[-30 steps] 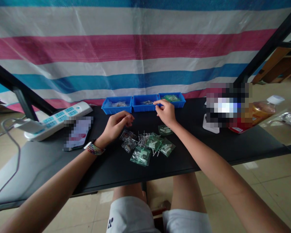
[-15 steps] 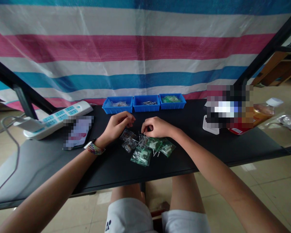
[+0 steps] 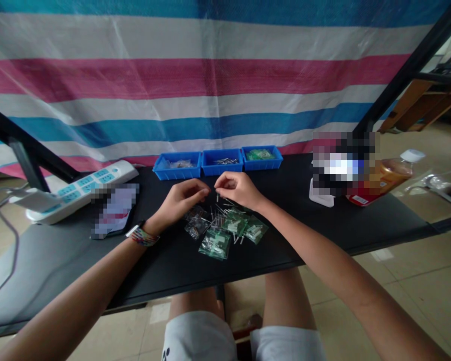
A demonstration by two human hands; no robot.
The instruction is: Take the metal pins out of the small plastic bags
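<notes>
My right hand is raised just over the pile, thumb and fingertips pinched on a thin metal pin that points down. Close beside it, my left hand is curled with thumb against fingers; whatever it may hold is hidden. Beneath both hands lie several loose metal pins. Small green-tinted plastic bags with pale and metallic parts lie at the front and right of the pile. Clear bags of small parts lie on its left, partly under my left hand.
Behind the hands stand three blue bins: a left bin with clear bags, a middle bin with metal pins, a right bin with green bags. A power strip and a phone lie left; a bottle lies right.
My right hand has lifted from the pile with a pin and moved up toward my left hand. My left hand's fingers have come closer to it. The camera view has shifted slightly.
</notes>
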